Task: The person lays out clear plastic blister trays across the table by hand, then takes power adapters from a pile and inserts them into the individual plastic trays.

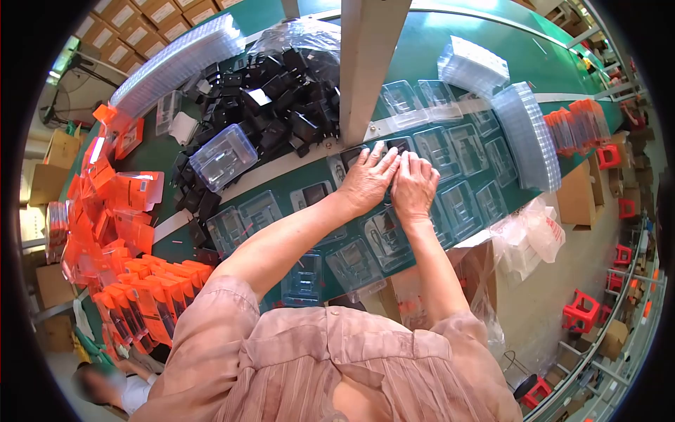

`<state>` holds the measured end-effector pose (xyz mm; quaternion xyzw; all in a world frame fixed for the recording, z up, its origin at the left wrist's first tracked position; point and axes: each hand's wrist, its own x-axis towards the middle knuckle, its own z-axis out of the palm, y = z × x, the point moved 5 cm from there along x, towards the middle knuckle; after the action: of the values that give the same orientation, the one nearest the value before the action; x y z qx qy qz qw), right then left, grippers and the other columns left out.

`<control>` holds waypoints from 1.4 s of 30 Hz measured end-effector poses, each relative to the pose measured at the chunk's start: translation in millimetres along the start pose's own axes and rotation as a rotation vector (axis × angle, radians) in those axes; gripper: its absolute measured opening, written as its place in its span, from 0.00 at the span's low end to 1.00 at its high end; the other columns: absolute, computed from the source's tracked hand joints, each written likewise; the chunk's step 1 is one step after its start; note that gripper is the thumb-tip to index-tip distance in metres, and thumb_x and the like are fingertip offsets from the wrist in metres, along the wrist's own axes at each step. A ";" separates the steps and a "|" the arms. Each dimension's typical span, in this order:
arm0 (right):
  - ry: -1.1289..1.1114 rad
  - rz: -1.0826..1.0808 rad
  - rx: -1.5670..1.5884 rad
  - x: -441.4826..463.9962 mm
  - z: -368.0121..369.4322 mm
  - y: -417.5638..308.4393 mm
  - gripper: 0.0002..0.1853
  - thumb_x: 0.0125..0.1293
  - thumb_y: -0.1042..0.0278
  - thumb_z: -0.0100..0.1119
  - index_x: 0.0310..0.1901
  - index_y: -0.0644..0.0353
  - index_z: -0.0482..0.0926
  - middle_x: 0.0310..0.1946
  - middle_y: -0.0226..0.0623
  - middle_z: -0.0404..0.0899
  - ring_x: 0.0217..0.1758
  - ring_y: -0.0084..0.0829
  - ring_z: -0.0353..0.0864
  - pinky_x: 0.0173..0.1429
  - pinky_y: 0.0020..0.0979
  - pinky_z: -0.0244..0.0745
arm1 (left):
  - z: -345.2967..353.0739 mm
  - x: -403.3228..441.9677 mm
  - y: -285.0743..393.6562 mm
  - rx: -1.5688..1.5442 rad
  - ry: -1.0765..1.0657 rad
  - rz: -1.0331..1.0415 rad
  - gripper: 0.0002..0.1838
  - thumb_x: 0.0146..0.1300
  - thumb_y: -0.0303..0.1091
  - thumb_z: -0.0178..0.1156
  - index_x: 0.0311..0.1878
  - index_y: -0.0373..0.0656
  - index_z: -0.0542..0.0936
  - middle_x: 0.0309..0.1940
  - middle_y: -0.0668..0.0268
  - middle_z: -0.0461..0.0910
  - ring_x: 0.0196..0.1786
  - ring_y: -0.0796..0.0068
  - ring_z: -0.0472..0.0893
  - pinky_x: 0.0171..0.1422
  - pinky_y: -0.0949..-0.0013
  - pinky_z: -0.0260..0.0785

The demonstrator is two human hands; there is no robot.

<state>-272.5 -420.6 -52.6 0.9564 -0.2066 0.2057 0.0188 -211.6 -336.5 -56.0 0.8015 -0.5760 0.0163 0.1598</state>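
Both your left hand point(368, 184) and right hand point(413, 188) rest, fingers together, at a dark piece point(403, 143), probably to steady it; whether they grip, I cannot tell. Clear trays point(467, 149) lie flat to their right, seemingly for easy reach.

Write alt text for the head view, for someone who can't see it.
A person's left hand and right hand are close together over clear plastic trays on a green table. Ahead to the left lies a heap of black plugs, with orange packages farther left and stacked trays at right.
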 end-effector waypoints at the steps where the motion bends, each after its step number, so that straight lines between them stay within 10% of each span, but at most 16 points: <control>1: -0.028 0.004 -0.041 -3.5 -2.6 -2.2 0.20 0.64 0.64 0.54 0.57 0.59 0.76 0.54 0.33 0.74 0.57 0.35 0.70 0.61 0.45 0.61 | 2.9 1.6 0.8 0.032 -0.022 0.017 0.30 0.59 0.28 0.53 0.68 0.39 0.68 0.71 0.57 0.63 0.75 0.50 0.57 0.75 0.48 0.52; 9: -0.125 0.001 -0.023 5.1 -10.7 2.8 0.22 0.61 0.64 0.56 0.57 0.59 0.76 0.60 0.32 0.72 0.62 0.36 0.66 0.63 0.49 0.59 | -39.8 -23.0 -26.5 -0.359 -0.050 -0.276 0.30 0.49 0.21 0.58 0.61 0.41 0.74 0.60 0.56 0.73 0.70 0.51 0.65 0.74 0.51 0.55; 13: -0.076 -0.136 0.345 9.5 -46.0 -31.1 0.15 0.59 0.72 0.58 0.49 0.60 0.80 0.51 0.40 0.76 0.55 0.41 0.75 0.56 0.41 0.69 | -89.8 -48.2 -95.2 0.258 0.205 -0.147 0.39 0.44 0.20 0.60 0.66 0.47 0.69 0.65 0.53 0.64 0.70 0.47 0.61 0.74 0.49 0.55; 15: -0.009 -0.268 0.438 10.4 -51.9 -55.0 0.15 0.54 0.75 0.58 0.46 0.62 0.79 0.47 0.41 0.76 0.52 0.41 0.76 0.52 0.39 0.71 | -85.0 -49.2 -124.8 0.359 -0.099 -0.027 0.43 0.44 0.21 0.61 0.69 0.50 0.65 0.68 0.52 0.59 0.72 0.45 0.58 0.75 0.48 0.52; 20: -0.073 -0.321 0.615 10.5 -51.1 -82.1 0.14 0.54 0.77 0.59 0.45 0.63 0.79 0.45 0.42 0.76 0.50 0.43 0.77 0.51 0.38 0.73 | -76.1 -48.7 -149.1 0.455 -0.060 0.144 0.40 0.40 0.29 0.67 0.63 0.46 0.68 0.53 0.54 0.66 0.56 0.53 0.68 0.68 0.51 0.56; 27: -0.161 -0.077 0.872 3.8 -50.6 -82.7 0.15 0.60 0.76 0.59 0.49 0.63 0.76 0.48 0.44 0.75 0.48 0.47 0.78 0.51 0.41 0.76 | -111.3 -29.7 -152.7 -0.268 0.205 -0.229 0.35 0.44 0.32 0.72 0.57 0.39 0.68 0.46 0.54 0.74 0.47 0.54 0.80 0.50 0.61 0.74; 31: 0.052 -0.038 0.810 18.7 -88.7 -103.2 0.27 0.56 0.69 0.65 0.59 0.61 0.70 0.54 0.47 0.72 0.53 0.49 0.76 0.50 0.41 0.76 | -112.4 -53.5 -115.5 -1.616 0.199 -0.719 0.27 0.57 0.34 0.64 0.59 0.42 0.69 0.45 0.65 0.78 0.45 0.75 0.79 0.45 0.69 0.71; 42: -0.059 0.198 0.562 -54.3 -124.3 -64.8 0.26 0.52 0.63 0.71 0.52 0.62 0.76 0.44 0.40 0.75 0.48 0.41 0.77 0.49 0.37 0.75 | -53.9 -82.7 14.2 -2.131 0.135 -0.928 0.20 0.62 0.46 0.64 0.51 0.45 0.75 0.44 0.67 0.76 0.48 0.71 0.76 0.52 0.66 0.70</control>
<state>-339.5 -325.3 42.5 0.9048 -0.2344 0.2280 -0.2728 -244.1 -249.9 -18.9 0.3925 0.0604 -0.4937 0.7736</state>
